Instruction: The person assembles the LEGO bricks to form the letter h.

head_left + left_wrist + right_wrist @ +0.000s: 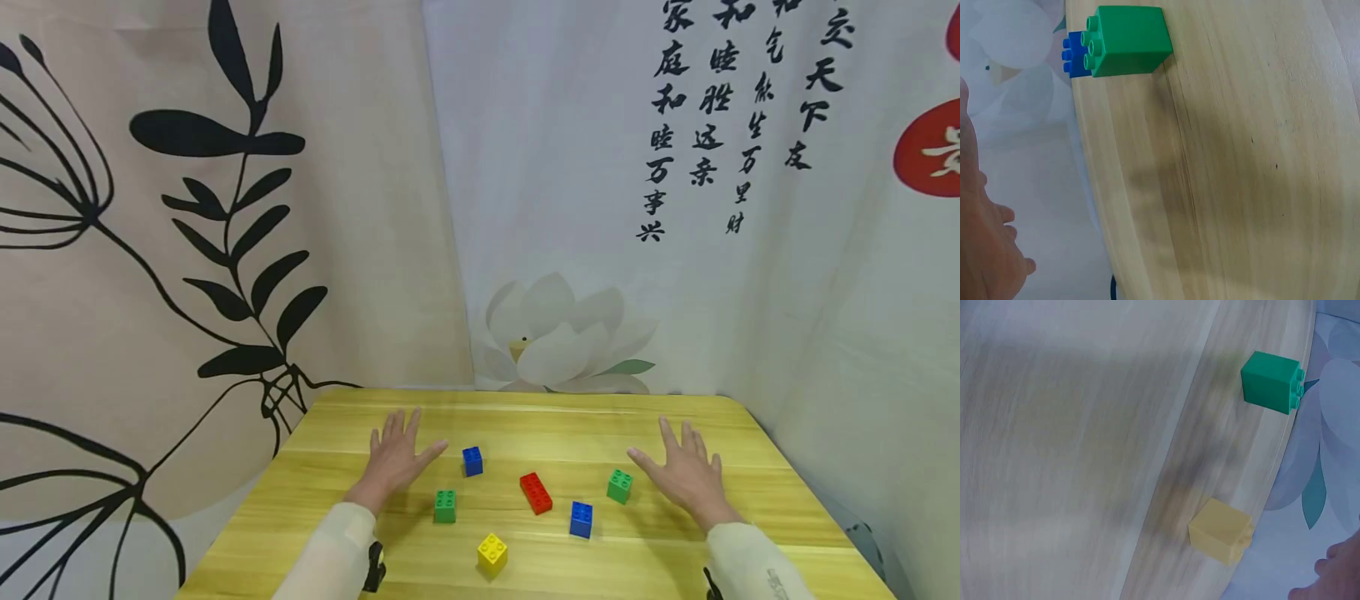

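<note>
My left hand point(395, 460) is held over the left side of the table with fingers spread and straight, holding nothing. Nearest to it are a blue toy brick point(472, 461) and a green toy brick point(445, 506); both also show at the top of the left wrist view. On the other side, my right hand point(684, 477) has its fingers stretched out and holds nothing. Just left of its thumb sits a green brick point(619, 486). A pale yellow brick point(1219, 531) appears beside a green one point(1271, 382) in the right wrist view.
Between the hands lie a red brick point(536, 493) and a second blue brick point(581, 519). A yellow brick point(492, 555) sits nearer the front of the wooden table point(540, 425). Behind the table hangs a printed cloth point(390, 208).
</note>
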Action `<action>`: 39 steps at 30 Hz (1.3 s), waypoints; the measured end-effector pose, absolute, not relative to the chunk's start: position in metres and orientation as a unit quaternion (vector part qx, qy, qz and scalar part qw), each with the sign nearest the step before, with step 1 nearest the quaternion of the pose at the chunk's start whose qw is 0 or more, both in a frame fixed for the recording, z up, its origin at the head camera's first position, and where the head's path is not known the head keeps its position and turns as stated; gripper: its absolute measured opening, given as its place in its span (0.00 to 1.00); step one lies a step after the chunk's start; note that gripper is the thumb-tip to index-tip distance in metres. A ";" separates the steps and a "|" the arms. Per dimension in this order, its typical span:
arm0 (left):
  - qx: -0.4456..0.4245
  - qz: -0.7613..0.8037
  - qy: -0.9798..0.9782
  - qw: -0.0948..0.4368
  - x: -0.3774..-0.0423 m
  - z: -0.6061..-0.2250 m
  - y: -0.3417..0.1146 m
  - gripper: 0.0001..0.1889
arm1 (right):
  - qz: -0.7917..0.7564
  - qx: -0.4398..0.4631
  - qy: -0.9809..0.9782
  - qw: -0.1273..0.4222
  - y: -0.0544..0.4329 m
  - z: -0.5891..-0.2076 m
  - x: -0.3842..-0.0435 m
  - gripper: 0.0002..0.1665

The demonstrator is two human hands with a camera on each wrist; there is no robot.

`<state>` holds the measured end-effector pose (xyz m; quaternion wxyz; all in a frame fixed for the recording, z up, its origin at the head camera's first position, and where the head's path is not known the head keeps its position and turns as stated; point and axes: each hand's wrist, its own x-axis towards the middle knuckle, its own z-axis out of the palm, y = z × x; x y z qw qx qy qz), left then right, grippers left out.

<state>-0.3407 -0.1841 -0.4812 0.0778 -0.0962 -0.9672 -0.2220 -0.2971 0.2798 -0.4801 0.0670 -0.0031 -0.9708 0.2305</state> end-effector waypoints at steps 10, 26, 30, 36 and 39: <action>-0.094 -0.267 -0.958 0.047 -0.339 -0.483 -0.177 0.49 | 0.268 -0.012 -0.962 0.052 0.271 -0.484 -0.296 0.61; -0.073 -0.356 -0.931 0.012 -0.337 -0.489 -0.169 0.49 | 0.317 -0.029 -0.947 0.042 0.256 -0.490 -0.298 0.60; -0.076 -0.389 -0.918 0.001 -0.337 -0.490 -0.167 0.48 | 0.349 -0.031 -0.935 0.049 0.251 -0.489 -0.296 0.58; -0.076 -0.417 -0.906 -0.011 -0.335 -0.489 -0.165 0.49 | 0.399 -0.030 -0.915 0.057 0.244 -0.487 -0.293 0.57; -0.067 -0.430 -0.900 -0.017 -0.333 -0.489 -0.164 0.50 | 0.412 -0.037 -0.909 0.057 0.241 -0.487 -0.292 0.56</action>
